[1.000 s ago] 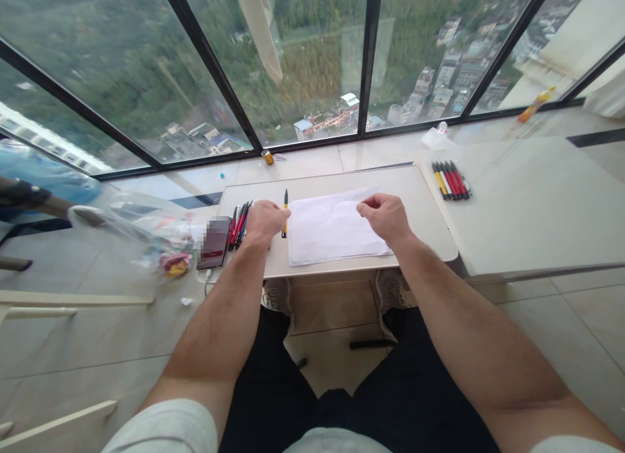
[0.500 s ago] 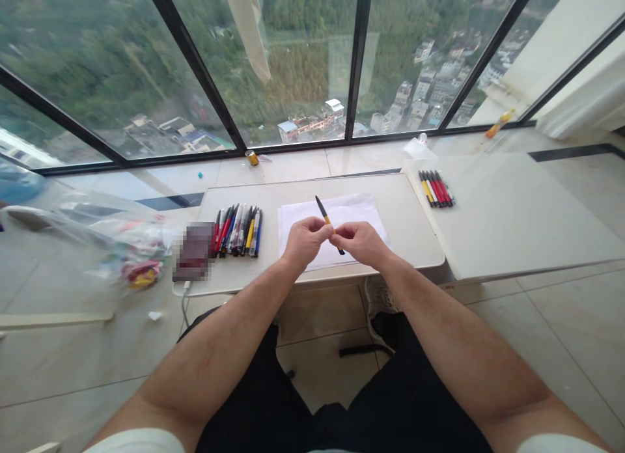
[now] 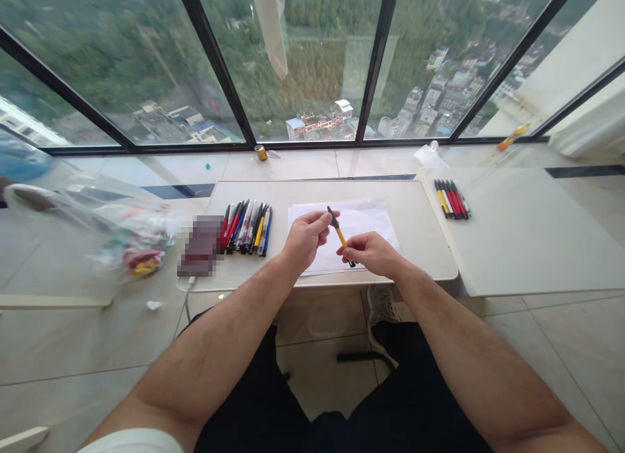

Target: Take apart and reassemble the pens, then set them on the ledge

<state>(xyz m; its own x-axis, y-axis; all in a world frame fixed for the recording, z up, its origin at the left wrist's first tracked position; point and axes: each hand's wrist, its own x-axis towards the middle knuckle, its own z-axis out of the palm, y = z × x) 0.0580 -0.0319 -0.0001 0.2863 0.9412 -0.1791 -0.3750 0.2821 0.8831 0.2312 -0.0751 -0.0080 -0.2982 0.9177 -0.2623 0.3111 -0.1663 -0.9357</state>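
A yellow pen with black ends (image 3: 341, 237) is held at a slant between my two hands, over white sheets of paper (image 3: 375, 219). My left hand (image 3: 308, 235) pinches its upper black end between thumb and fingers. Lower down, the fingers of my right hand (image 3: 368, 252) close on the pen near its bottom end. To the left, a row of several pens (image 3: 248, 228) in red, black, white, yellow and blue lies on the white table (image 3: 293, 187). A smaller row of several red, yellow and white pens (image 3: 452, 199) lies on the right-hand tabletop.
Beside the left row lies a dark, blurred-out rectangular object (image 3: 199, 245) with a cable (image 3: 188, 297). A clear plastic bag (image 3: 127, 225) is at the left. By the window stand a small yellow can (image 3: 260, 153) and an orange bottle (image 3: 512, 137). A second white tabletop (image 3: 527, 245) adjoins on the right.
My hands have moved apart along the pen: the left has gone up to its top end, the right stays near the bottom. The camera view has shifted slightly.
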